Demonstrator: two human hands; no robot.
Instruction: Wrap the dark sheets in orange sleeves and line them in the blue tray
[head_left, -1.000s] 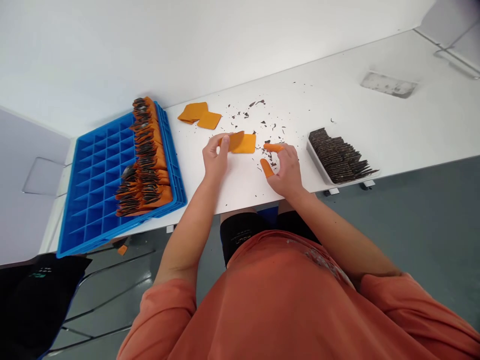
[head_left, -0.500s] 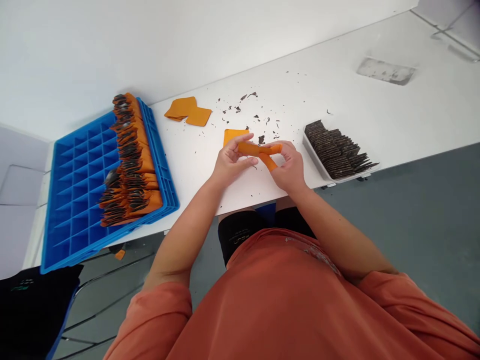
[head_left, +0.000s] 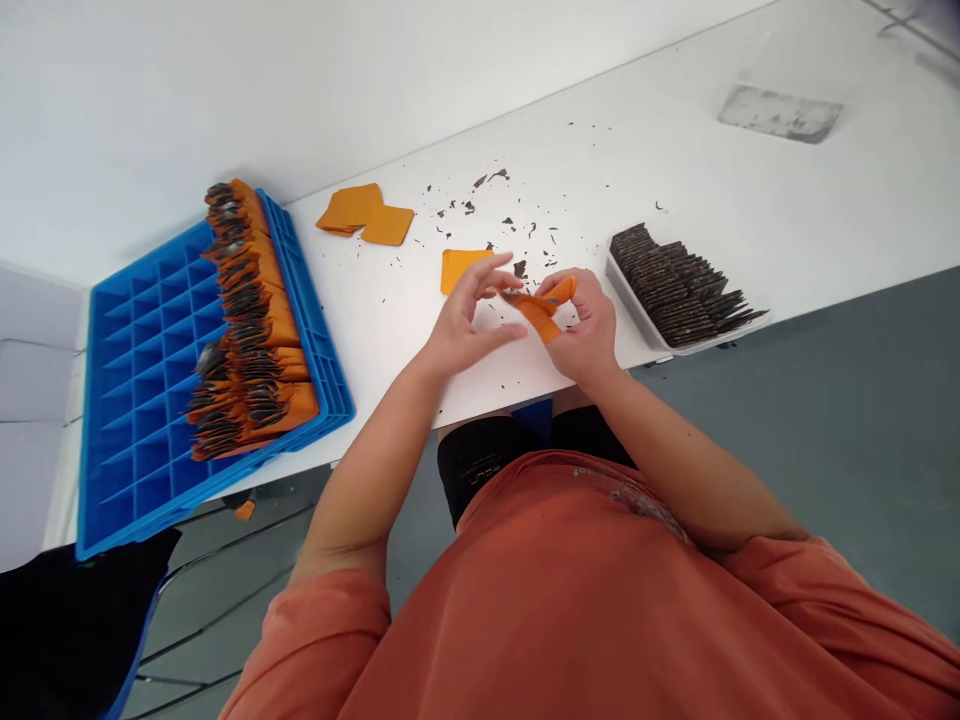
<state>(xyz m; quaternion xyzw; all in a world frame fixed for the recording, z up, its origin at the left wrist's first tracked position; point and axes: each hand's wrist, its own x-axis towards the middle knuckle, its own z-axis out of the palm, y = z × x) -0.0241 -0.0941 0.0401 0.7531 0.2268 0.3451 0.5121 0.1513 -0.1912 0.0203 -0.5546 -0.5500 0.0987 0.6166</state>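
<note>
My right hand (head_left: 589, 325) is closed on a bent orange packet (head_left: 541, 308) above the white table, and the packet looks partly folded. My left hand (head_left: 472, 320) is just left of it, thumb and fingers spread apart; a fingertip may touch the packet's left end. Behind my left hand an orange sheet (head_left: 459, 268) lies flat, partly covered by the fingers. To the right of my right hand stands a white tray (head_left: 637, 315) with many thin dark brown pieces (head_left: 679, 285) in a row.
On the left, a blue divided crate (head_left: 150, 400) holds orange packets (head_left: 266, 310) with dark contents. Several orange sheets (head_left: 352, 208) lie near the wall. Dark flakes (head_left: 520, 268) are scattered mid-table. A clear container (head_left: 780, 112) sits far right, and the table's front edge is close to me.
My left fingers have opened away from the orange packet, which now stays in my right hand with its left end drawn rightward. The whole view has shifted slightly.
</note>
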